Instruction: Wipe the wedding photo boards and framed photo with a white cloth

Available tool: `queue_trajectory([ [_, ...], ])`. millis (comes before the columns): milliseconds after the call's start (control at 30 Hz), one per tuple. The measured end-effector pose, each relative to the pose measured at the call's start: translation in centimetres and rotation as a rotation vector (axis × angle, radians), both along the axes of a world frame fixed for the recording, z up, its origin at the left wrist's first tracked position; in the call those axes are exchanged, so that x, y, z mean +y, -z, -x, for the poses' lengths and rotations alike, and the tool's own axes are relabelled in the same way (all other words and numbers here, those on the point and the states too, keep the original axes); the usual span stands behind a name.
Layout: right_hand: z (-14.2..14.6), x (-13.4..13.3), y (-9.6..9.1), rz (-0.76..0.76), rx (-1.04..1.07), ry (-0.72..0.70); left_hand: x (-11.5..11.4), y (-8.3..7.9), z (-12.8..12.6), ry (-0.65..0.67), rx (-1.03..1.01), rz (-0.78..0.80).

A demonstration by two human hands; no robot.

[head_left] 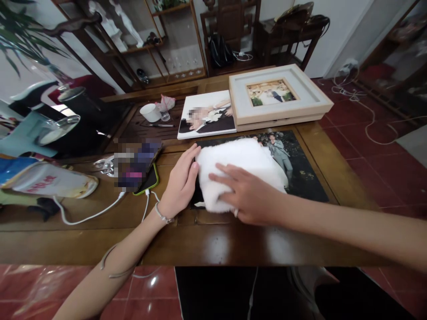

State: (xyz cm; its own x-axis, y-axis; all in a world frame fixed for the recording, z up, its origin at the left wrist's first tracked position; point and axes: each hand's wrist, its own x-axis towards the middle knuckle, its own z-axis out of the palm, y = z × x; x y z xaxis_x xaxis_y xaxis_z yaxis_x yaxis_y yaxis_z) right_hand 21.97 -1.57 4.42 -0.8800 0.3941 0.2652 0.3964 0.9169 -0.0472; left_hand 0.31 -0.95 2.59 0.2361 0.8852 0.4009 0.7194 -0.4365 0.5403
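A large dark photo print [300,173] lies flat on the wooden table [207,244]. A fluffy white cloth [240,166] rests on the print's left part. My right hand [247,195] presses down on the cloth, fingers spread over it. My left hand [180,182] lies open with its palm against the left edge of the print and its fingertips touching the cloth. A bracelet is on the left wrist and a ring on the right hand.
A framed photo [278,95] and a canvas print [207,114] lie behind the dark print. Left of my hands lie phones [142,171] on white charging cables, a white cup [151,112] and a pouch [46,180]. Shelves and chairs stand beyond the table.
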Motion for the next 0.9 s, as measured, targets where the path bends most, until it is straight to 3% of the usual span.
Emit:
queue_trajectory([
  [167, -3.7, -2.9, 0.2, 0.03, 0.019, -0.049, -0.1, 0.1, 0.0, 0.034, 0.082, 0.049],
  [333, -11.3, 0.1, 0.8, 0.046, 0.109, 0.146, -0.2, 0.9, 0.1, 0.109, 0.265, 0.123],
  [433, -13.8, 0.7, 1.5, 0.005, 0.183, 0.25, -0.2, 1.2, 0.1, 0.124, 0.29, 0.107],
  [533, -12.9, -1.7, 2.1, -0.001, 0.212, 0.229, -0.2, 1.3, 0.1, 0.122, 0.298, 0.106],
  [633, -10.3, -4.9, 2.2, 0.035, 0.169, 0.107, -0.2, 1.3, 0.0, 0.115, 0.313, 0.104],
  [700, -8.4, -5.7, 2.0, 0.041, 0.141, 0.067, -0.2, 1.3, 0.0, 0.113, 0.321, 0.101],
  [767, -6.8, -4.7, 1.4, 0.043, 0.122, 0.087, -0.2, 1.4, 0.0, 0.118, 0.321, 0.097],
  [900, -3.4, 0.5, 0.1, 0.072, 0.08, 0.25, -0.2, 1.4, 0.0, 0.13, 0.305, 0.087],
])
